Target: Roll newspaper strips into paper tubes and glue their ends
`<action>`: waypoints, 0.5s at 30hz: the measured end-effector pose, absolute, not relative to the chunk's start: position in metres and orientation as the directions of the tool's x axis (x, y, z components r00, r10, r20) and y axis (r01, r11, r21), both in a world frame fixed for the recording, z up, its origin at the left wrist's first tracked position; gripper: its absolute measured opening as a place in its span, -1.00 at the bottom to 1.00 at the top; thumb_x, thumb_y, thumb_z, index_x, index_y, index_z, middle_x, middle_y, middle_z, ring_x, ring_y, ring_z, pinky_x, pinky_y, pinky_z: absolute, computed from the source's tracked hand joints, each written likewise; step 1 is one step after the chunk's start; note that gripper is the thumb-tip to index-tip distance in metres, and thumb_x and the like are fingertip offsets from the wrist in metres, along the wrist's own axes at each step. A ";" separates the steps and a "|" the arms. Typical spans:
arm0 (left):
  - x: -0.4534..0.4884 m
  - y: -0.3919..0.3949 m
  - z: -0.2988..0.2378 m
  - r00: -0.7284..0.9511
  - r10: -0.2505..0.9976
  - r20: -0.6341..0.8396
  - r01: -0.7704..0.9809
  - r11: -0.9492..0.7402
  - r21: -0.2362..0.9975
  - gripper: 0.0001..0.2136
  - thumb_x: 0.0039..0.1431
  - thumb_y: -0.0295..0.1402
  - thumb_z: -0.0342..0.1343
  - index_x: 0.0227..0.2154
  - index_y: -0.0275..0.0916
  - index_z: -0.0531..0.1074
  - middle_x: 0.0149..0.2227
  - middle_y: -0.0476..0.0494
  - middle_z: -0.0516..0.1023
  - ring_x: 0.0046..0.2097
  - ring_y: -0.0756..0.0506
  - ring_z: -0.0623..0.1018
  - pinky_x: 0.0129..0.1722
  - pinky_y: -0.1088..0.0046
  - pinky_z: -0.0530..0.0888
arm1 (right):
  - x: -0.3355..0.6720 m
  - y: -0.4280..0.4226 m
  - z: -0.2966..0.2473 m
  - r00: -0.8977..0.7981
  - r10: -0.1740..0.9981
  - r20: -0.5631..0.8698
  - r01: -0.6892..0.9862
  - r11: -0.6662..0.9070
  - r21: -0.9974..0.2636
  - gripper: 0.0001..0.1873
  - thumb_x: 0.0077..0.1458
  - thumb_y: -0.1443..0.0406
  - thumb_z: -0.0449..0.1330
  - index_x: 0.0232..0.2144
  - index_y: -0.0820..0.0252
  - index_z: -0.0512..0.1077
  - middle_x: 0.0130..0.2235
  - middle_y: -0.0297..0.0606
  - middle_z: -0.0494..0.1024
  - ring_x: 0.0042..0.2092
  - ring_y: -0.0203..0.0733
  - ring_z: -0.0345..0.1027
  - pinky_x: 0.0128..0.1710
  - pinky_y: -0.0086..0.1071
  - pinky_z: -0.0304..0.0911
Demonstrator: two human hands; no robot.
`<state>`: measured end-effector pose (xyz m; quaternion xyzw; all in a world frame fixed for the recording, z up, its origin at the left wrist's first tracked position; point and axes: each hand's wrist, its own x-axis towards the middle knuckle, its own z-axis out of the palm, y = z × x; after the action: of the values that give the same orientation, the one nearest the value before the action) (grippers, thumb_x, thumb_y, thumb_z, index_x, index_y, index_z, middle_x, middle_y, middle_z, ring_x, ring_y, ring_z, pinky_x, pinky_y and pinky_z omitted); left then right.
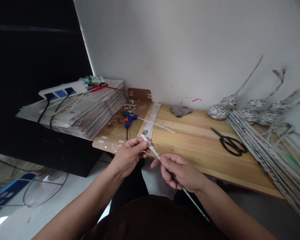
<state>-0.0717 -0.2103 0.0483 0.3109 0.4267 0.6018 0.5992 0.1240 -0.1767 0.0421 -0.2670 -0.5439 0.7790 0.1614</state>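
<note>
Rolled paper stick (153, 149) is sitting in both your hands, just off the near edge of the wooden table (195, 146). Your left hand (130, 155) is pinching its far tip, and your right hand (182, 171) is gripping mid-length (fingers curled round it). Its long axis is running diagonally, tip pointing far-left toward the glue gun (129, 118), tail toward your lap.

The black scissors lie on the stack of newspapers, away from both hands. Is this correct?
Not quite. The head view shows the black scissors on the wooden table, not on the stack of newspapers. They are away from both hands: the left hand and the right hand hold a rolled paper tube.
</note>
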 end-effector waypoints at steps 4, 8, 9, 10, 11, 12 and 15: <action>-0.071 -0.209 0.046 -0.051 0.987 -0.155 -0.460 0.115 0.880 -0.76 0.05 -0.26 0.34 -0.26 -0.29 0.62 -0.43 -0.06 0.52 -0.39 0.06 0.47 -0.42 0.60 0.41 | 0.126 -0.175 0.038 -0.797 0.554 -0.241 0.006 -0.391 -0.920 -0.59 0.29 0.02 0.04 -0.19 0.23 0.48 -0.60 -0.49 0.30 -0.70 -0.50 0.08 -0.78 -0.64 -0.05; -0.069 -0.207 0.045 -0.084 0.982 -0.168 -0.421 0.118 0.899 -0.78 -0.02 -0.30 0.39 -0.29 -0.27 0.63 -0.38 -0.09 0.56 -0.38 0.06 0.47 -0.43 0.62 0.40 | 0.127 -0.174 0.036 -0.790 0.562 -0.244 0.028 -0.364 -0.931 -0.60 0.29 0.04 0.05 -0.19 0.24 0.49 -0.61 -0.49 0.31 -0.70 -0.50 0.09 -0.78 -0.64 -0.04; -0.068 -0.207 0.044 -0.090 0.981 -0.169 -0.403 0.120 0.907 -0.78 -0.03 -0.30 0.40 -0.30 -0.27 0.63 -0.37 -0.09 0.57 -0.39 0.07 0.47 -0.44 0.62 0.39 | 0.127 -0.174 0.036 -0.792 0.558 -0.247 0.037 -0.361 -0.932 -0.59 0.30 0.04 0.05 -0.19 0.24 0.49 -0.61 -0.49 0.31 -0.70 -0.49 0.09 -0.78 -0.64 -0.04; -0.067 -0.206 0.044 -0.091 0.982 -0.166 -0.387 0.119 0.914 -0.79 -0.04 -0.31 0.40 -0.32 -0.28 0.63 -0.37 -0.10 0.57 -0.39 0.07 0.47 -0.45 0.62 0.38 | 0.128 -0.174 0.036 -0.795 0.553 -0.251 0.044 -0.360 -0.932 -0.59 0.30 0.03 0.04 -0.19 0.24 0.49 -0.62 -0.48 0.32 -0.71 -0.49 0.09 -0.78 -0.64 -0.04; -0.067 -0.206 0.044 -0.092 0.983 -0.159 -0.377 0.114 0.919 -0.80 -0.04 -0.31 0.40 -0.35 -0.29 0.63 -0.39 -0.09 0.57 -0.40 0.07 0.47 -0.45 0.62 0.38 | 0.128 -0.174 0.035 -0.798 0.546 -0.255 0.050 -0.362 -0.931 -0.58 0.31 0.03 0.03 -0.19 0.25 0.49 -0.61 -0.48 0.32 -0.71 -0.49 0.09 -0.78 -0.64 -0.04; -0.066 -0.206 0.043 -0.091 0.985 -0.149 -0.372 0.106 0.922 -0.81 -0.04 -0.30 0.40 -0.38 -0.29 0.63 -0.41 -0.08 0.56 -0.40 0.07 0.46 -0.45 0.62 0.37 | 0.129 -0.174 0.035 -0.801 0.540 -0.258 0.053 -0.365 -0.930 -0.57 0.31 0.03 0.03 -0.19 0.25 0.49 -0.61 -0.47 0.33 -0.71 -0.49 0.09 -0.78 -0.64 -0.04; -0.064 -0.205 0.041 -0.088 0.989 -0.122 -0.364 0.083 0.928 -0.84 -0.03 -0.30 0.39 -0.44 -0.28 0.61 -0.47 -0.05 0.53 -0.43 0.08 0.44 -0.45 0.61 0.36 | 0.131 -0.175 0.033 -0.809 0.526 -0.261 0.049 -0.383 -0.922 -0.56 0.30 0.02 0.03 -0.19 0.25 0.50 -0.61 -0.47 0.33 -0.71 -0.49 0.10 -0.78 -0.63 -0.05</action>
<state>-0.0638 -0.2054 0.0413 0.3454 0.4522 0.5826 0.5804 0.1315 -0.1755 0.0325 -0.2689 -0.5342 0.7870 0.1517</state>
